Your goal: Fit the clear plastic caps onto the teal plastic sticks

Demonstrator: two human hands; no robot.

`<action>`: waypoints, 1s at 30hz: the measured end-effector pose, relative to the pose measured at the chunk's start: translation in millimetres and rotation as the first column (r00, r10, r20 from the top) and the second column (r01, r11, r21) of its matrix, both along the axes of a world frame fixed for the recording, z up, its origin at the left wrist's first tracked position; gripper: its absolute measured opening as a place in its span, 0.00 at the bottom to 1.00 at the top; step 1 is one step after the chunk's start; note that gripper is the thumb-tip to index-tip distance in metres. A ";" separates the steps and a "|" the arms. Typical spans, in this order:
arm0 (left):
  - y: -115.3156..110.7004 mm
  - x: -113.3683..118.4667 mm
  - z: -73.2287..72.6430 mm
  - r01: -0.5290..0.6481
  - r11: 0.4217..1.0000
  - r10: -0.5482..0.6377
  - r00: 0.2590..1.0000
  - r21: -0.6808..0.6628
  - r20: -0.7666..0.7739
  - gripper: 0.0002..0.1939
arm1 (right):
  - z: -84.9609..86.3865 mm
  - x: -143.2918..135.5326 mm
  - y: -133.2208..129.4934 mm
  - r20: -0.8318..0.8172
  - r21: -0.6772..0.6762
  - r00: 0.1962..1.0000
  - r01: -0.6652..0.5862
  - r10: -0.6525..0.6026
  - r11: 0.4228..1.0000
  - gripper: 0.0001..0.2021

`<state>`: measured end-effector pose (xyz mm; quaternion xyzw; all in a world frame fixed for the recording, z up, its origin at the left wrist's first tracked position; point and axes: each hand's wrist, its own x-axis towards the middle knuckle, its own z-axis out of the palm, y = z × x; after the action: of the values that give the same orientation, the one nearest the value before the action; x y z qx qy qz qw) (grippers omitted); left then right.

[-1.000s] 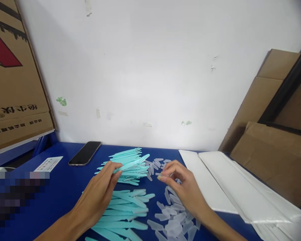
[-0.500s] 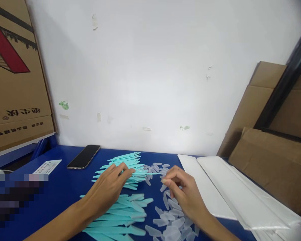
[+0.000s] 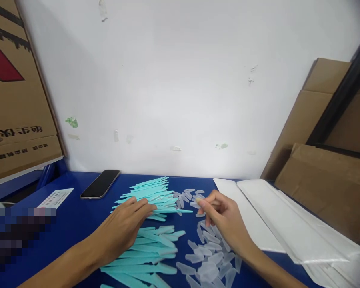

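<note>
My left hand (image 3: 135, 218) is closed on a turquoise eyebrow razor (image 3: 171, 211), whose narrow end points right. More razors (image 3: 150, 184) lie under and behind this hand in a fanned pile. A nearer pile of turquoise razors (image 3: 150, 252) is partly hidden by my left forearm. My right hand (image 3: 219, 210) pinches thumb and forefinger just right of the held razor's tip, apart from it. What sits in that pinch, if anything, is too small to tell. Translucent plastic caps (image 3: 210, 272) are scattered below my right hand, with a smaller group of caps (image 3: 186, 196) behind it.
A phone (image 3: 100, 184) lies at the back left of the blue table (image 3: 87, 222), near a printed card (image 3: 56, 199). White flat sleeves (image 3: 276, 216) are stacked on the right. Cardboard boxes (image 3: 24, 104) stand at the left, and folded cardboard (image 3: 324, 188) leans at the right.
The right hand has drawn slightly right, away from the razor's tip, which now shows free. My left hand has shifted a little left and down with the razor. The view has tilted slightly.
</note>
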<state>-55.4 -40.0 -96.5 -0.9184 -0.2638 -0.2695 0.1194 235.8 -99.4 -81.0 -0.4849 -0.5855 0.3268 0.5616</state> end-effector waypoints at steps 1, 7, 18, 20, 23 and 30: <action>-1.3 0.2 1.2 -0.004 1.000 0.004 1.000 -0.006 0.006 0.20 | -0.8 0.0 0.0 0.007 -0.001 1.000 -0.012 0.012 1.000 0.19; -2.3 1.1 -0.1 0.026 1.000 -0.028 0.997 0.016 0.074 0.18 | -5.5 0.1 0.6 0.006 -0.010 0.998 -0.056 0.056 0.998 0.19; -13.5 6.5 6.9 0.069 0.997 -0.066 0.993 -0.022 0.102 0.16 | -7.8 -2.1 -1.5 0.039 -0.018 0.993 -0.113 0.114 0.993 0.16; -15.5 7.9 4.4 0.100 0.995 -0.098 0.986 -0.011 0.133 0.16 | -8.4 -4.2 -3.4 0.084 -0.002 0.990 -0.115 0.115 0.993 0.15; -18.0 9.5 2.4 0.149 0.989 -0.142 0.972 -0.022 0.189 0.16 | -12.0 -8.0 -5.9 0.128 0.031 0.985 -0.117 0.112 0.993 0.14; -24.0 11.8 2.8 0.230 0.945 -0.170 0.953 -0.232 0.251 0.16 | -17.3 -10.9 -9.4 0.147 0.132 0.987 -0.080 0.061 0.988 0.10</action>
<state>-43.6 -63.9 -93.7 -0.9113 -0.2133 -0.3470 -0.0603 224.8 -108.8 -98.2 -0.4462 -0.6618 0.2700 0.5385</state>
